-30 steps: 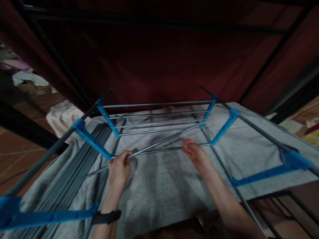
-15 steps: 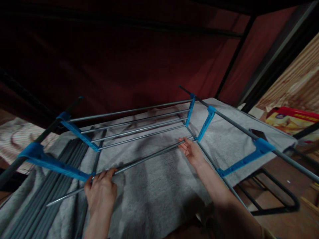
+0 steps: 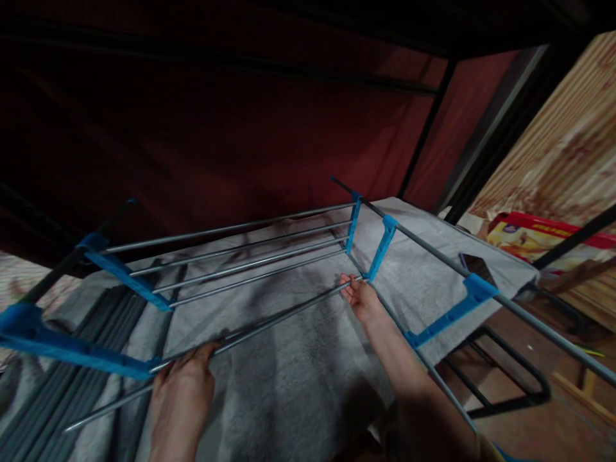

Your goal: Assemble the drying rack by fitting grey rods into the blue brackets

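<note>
A thin metal rod (image 3: pixel 269 322) slants across in front of me, its free left end jutting out past a blue bracket (image 3: pixel 81 350). My left hand (image 3: pixel 180 398) is closed over this rod near that bracket. At the other end, my right hand (image 3: pixel 360 296) pinches the rod beside the foot of another blue bracket (image 3: pixel 381 247). A second rod runs closely alongside, and the two overlap around my left hand. Several crossbars (image 3: pixel 260 263) join the rear blue brackets, which are clipped on grey side tubes (image 3: pixel 428 240).
Several loose grey tubes (image 3: pixel 72 378) lie at the left on the grey cloth (image 3: pixel 283 378) covering the table. A phone (image 3: pixel 476 266) rests at the right. Beyond are a red and yellow box (image 3: pixel 534 234) and a black metal frame (image 3: pixel 520 366). Dark red fabric (image 3: pixel 231 154) hangs behind.
The camera has turned to the right, so the rack appears further left. My right hand sits slightly closer to the bracket's foot. Both hands still hold the rod.
</note>
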Tool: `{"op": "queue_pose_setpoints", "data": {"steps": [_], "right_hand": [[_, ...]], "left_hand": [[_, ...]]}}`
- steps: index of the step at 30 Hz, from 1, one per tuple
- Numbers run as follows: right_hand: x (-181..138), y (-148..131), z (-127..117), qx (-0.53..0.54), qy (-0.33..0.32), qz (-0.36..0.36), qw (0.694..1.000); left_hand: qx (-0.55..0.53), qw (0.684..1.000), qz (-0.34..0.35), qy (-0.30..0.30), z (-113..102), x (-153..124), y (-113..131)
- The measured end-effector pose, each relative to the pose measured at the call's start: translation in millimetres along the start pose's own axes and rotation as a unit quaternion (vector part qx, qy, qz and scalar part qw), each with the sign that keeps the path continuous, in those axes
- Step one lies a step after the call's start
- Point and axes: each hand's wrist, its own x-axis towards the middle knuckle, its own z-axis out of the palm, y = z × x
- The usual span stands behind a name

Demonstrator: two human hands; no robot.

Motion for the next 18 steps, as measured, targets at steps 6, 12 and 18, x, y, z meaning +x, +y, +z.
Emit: {"op": "queue_pose_setpoints", "data": {"steps": [6,12,18], "right_hand": [[-8,9,6,0.034,0.01,0.041,0.999],[-11,4,0,0.057,0.013,0.035,0.998],[-12,-10,-6,0.05,-0.04,0.016,0.998]], "left_hand": [[0.007,0.999,-0.025,-0.022,-4,1,0],[0.015,0.999,-0.042,-0.019,-2,5,16],[0.052,0.998,-0.029,-0.034,-4,3,36]]}}
